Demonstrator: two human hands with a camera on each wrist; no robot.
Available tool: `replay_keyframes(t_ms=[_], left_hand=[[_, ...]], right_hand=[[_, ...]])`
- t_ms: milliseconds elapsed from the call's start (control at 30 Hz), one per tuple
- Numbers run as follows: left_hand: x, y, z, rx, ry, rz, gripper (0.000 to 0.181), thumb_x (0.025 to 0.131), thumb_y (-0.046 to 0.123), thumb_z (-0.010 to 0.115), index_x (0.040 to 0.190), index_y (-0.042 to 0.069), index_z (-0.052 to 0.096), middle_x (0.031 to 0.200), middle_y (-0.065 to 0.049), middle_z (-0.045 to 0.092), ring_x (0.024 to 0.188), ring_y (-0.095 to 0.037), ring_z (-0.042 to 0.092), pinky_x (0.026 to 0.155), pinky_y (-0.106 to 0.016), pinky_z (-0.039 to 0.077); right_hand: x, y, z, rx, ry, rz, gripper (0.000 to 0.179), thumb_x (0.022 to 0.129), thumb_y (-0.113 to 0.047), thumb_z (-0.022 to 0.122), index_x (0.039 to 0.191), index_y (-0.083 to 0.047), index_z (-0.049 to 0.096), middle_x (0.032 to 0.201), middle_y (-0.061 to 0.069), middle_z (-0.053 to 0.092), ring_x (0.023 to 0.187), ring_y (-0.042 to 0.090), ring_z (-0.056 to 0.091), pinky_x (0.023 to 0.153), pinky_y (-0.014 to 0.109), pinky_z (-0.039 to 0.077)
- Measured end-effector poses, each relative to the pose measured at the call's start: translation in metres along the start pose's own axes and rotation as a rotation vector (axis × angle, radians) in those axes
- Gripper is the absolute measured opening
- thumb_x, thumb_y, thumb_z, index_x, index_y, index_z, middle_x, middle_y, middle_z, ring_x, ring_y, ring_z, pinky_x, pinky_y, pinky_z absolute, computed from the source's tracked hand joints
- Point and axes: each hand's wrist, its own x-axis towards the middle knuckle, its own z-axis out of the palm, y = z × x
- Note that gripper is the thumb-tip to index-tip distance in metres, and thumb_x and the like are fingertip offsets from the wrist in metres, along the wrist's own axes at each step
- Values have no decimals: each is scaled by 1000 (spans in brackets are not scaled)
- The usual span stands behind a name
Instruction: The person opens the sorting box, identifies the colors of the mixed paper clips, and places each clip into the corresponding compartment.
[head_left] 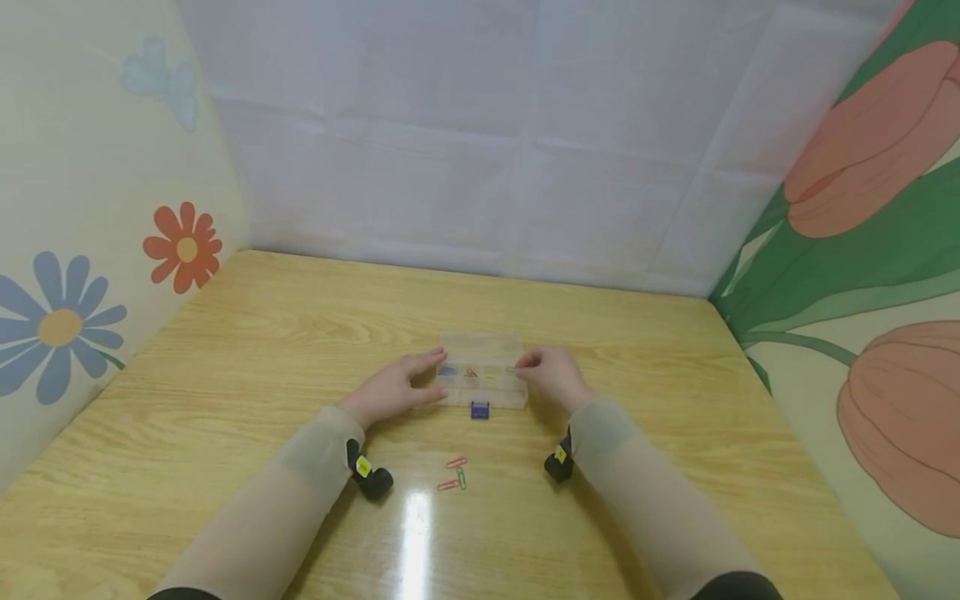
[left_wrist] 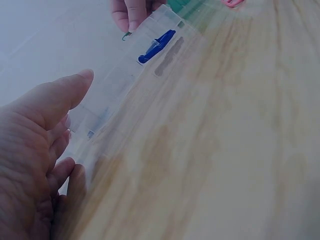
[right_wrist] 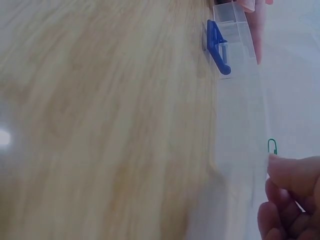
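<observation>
A clear plastic compartment box (head_left: pixel 487 398) lies with its lid raised at the back and a blue latch (head_left: pixel 480 410) at its front. Small blue, red and yellow pieces sit in separate compartments; the red ones (head_left: pixel 470 373) look like paper clips. At the box's left end, my left hand (head_left: pixel 397 387) rests with thumb and fingers spread and fairly straight. Over the right end, my right hand (head_left: pixel 557 377) pinches a green paper clip (right_wrist: pixel 272 146) between thumb and fingertip. The clip's loop sticks out past the fingertips.
Two pink paper clips (head_left: pixel 447 485) and a green one (head_left: pixel 461 478) lie on the wooden table (head_left: pixel 262 350) in front of the box, between the forearms. A white cloth (head_left: pixel 450 167) hangs behind the table; flower-patterned panels flank it.
</observation>
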Motion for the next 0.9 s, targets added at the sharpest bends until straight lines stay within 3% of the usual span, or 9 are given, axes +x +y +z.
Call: replay_keyframes(t_ms=[300, 633, 900], left_hand=[[-1, 0, 0, 1, 2, 2, 80, 85, 60, 62, 151, 26, 32, 158, 2, 23, 143, -33, 22, 114, -56, 16], [0, 1, -2, -10, 5, -20, 80, 84, 61, 62, 151, 29, 32, 158, 5, 23, 143, -31, 22, 114, -56, 17], [1, 3, -5, -18, 15, -22, 79, 84, 61, 62, 151, 30, 32, 157, 6, 23, 143, -30, 22, 114, -56, 17]], right_hand=[[3, 1, 2, -3, -1, 17, 13, 87, -17, 70, 99, -10, 70, 99, 3, 68, 96, 22, 59, 92, 41, 47], [-3, -5, -2, 13, -8, 35, 12, 88, -18, 70, 99, -15, 70, 100, 1, 66, 95, 20, 59, 89, 39, 48], [-19, -18, -3, -7, -20, -37, 11, 88, -20, 70, 98, -15, 71, 95, -1, 66, 91, 18, 58, 82, 37, 49]])
